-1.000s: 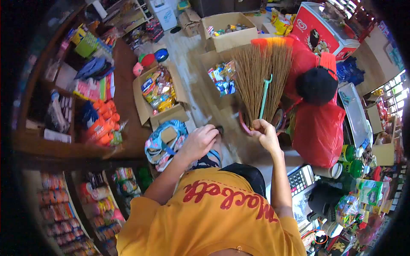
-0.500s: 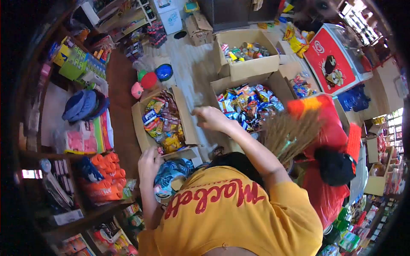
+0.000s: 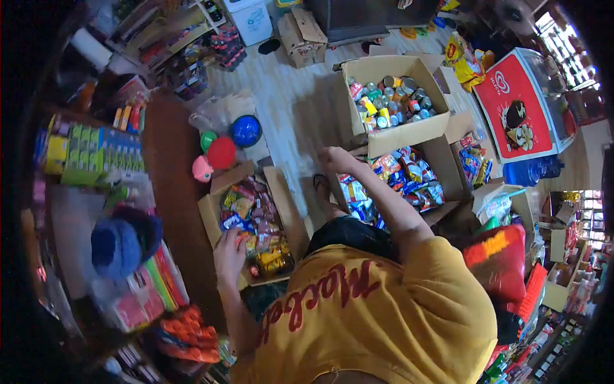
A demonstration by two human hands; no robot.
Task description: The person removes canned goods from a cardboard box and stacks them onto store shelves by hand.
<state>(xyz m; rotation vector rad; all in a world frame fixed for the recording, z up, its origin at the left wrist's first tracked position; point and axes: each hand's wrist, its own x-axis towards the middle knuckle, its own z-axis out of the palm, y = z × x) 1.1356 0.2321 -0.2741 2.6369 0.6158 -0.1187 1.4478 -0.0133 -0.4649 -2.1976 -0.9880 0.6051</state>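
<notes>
My left hand [image 3: 230, 255] is at the left side of an open carton [image 3: 295, 217] of snack packets [image 3: 246, 208], its fingers loosely bent and apart at the rim, with nothing visible in them. My right hand [image 3: 337, 160] is raised beside a second carton, its fingers curled together; whether anything is in them is hidden. That carton [image 3: 448, 168] holds colourful snack packets [image 3: 419, 179], partly behind my right forearm. Behind it stands a carton [image 3: 409, 136] of cans [image 3: 390, 99].
Blue, red and green round items [image 3: 245, 130] lie on the floor by the brown counter [image 3: 169, 192]. A red freezer [image 3: 511, 121] stands at the right, and a red bag [image 3: 505, 272] is beside my right elbow. Shelves of goods line the left.
My right hand has let go of the broom and moved up and left, then slightly right. My left hand has moved to the left carton. The view has turned, and the broom is out of sight.
</notes>
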